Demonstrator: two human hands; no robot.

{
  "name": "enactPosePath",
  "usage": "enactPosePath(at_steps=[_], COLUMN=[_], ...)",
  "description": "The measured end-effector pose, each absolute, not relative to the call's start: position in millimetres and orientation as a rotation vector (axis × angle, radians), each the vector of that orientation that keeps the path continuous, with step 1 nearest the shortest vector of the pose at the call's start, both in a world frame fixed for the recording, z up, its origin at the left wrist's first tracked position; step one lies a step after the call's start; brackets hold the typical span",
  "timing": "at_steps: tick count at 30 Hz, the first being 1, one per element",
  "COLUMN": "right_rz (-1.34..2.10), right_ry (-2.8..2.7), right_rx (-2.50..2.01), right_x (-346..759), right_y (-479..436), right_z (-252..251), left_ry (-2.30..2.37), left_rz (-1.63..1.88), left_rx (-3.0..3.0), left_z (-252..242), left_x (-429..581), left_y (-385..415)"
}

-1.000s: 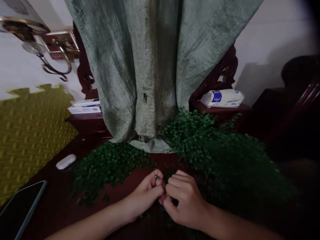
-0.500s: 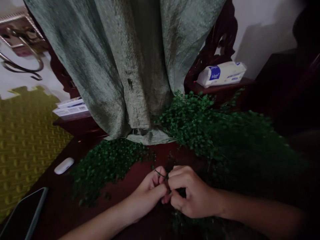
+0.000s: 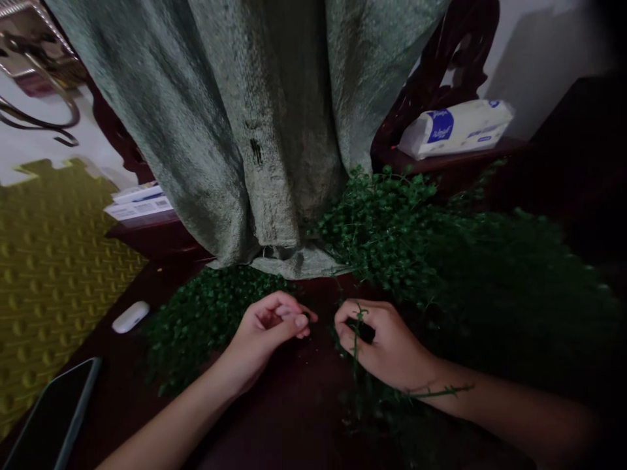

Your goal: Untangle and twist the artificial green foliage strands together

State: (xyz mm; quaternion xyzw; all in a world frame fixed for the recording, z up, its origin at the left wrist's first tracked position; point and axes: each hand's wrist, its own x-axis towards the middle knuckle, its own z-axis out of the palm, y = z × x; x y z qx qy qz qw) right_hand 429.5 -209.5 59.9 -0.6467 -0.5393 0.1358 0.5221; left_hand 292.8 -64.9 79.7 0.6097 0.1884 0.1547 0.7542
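My left hand (image 3: pixel 272 329) is closed, its thumb pressed to the curled fingers; whatever it pinches is too small to make out. Across a narrow gap, my right hand (image 3: pixel 379 336) has thumb and fingers closed on a thin leafy green sprig (image 3: pixel 359 316), which hangs down past the thumb. A green stem also lies against my right wrist. Left of my hands spreads a low heap of small-leaved green plants (image 3: pixel 191 326). A larger tangled heap of the same greens (image 3: pixel 392 235) covers the right side, blurred and dark toward the edge.
A grey-green woven sack (image 3: pixel 274 130) hangs or stands upright behind the dark red tabletop (image 3: pixel 274 398). On the left lie a phone (image 3: pixel 53 418) and a small white case (image 3: pixel 130 316). A tissue pack (image 3: pixel 460 129) rests on a ledge at back right, white boxes (image 3: pixel 140 203) at back left.
My hands were together, fingers meeting at a stem; now they are apart, the left moved left and up. The sprig now shows at my right hand. The view has shifted slightly.
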Motion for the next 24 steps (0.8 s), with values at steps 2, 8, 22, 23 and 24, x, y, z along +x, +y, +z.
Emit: enactPosePath(at_steps=[2, 8, 22, 23, 24], right_rz=[0.283, 0.276, 0.146, 0.157, 0.178], right_ry=[-1.268, -1.193, -1.339, -1.343, -1.336], right_rx=[-1.597, -1.599, -1.661, -1.664, -1.661], right_x=[432.4, 434.9, 430.0, 429.1, 428.2], right_y=[-208.7, -212.0, -214.1, -215.0, -215.8], right_z=[59.5, 63.7, 54.6, 52.4, 50.2], left_ry=[0.467, 0.654, 0.604, 0.476, 0.357], left_rz=[0.515, 1.209, 1.205, 1.236, 1.204], left_rx=[1.491, 2.238, 2.635, 2.568, 2.518], left_z=[82.2, 91.0, 91.1, 92.6, 93.8], left_x=[292.7, 291.2, 287.4, 286.9, 286.3], left_y=[-59.8, -20.0, -17.0, -25.2, -33.9])
